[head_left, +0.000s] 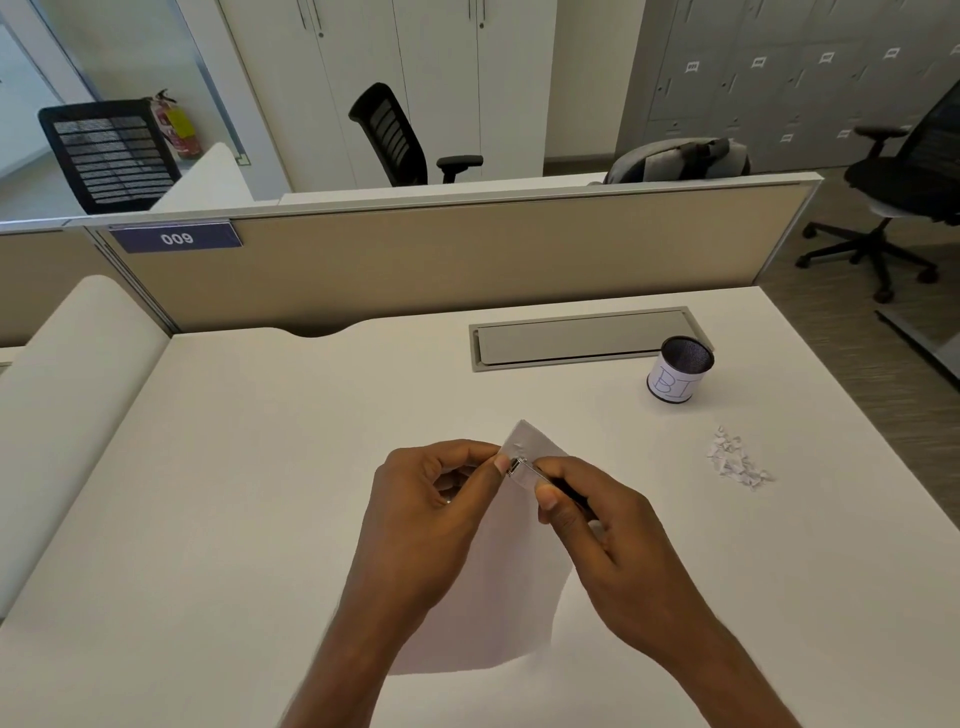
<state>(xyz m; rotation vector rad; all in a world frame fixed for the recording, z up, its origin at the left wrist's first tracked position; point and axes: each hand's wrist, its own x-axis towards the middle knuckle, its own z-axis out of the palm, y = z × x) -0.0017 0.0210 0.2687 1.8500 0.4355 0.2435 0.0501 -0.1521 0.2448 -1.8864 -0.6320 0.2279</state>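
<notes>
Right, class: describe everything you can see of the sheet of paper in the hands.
The sheet of paper is plain white, thin, with no writing visible. Its top corner points away from the person. The left hand pinches its upper edge; the right hand holds a small silver-tipped tool against that edge.

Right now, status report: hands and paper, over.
Left hand pinches paper sheet near its top corner. Right hand grips metal-tipped tool at that corner. Scrap pile, mesh cup apart, right side.
</notes>
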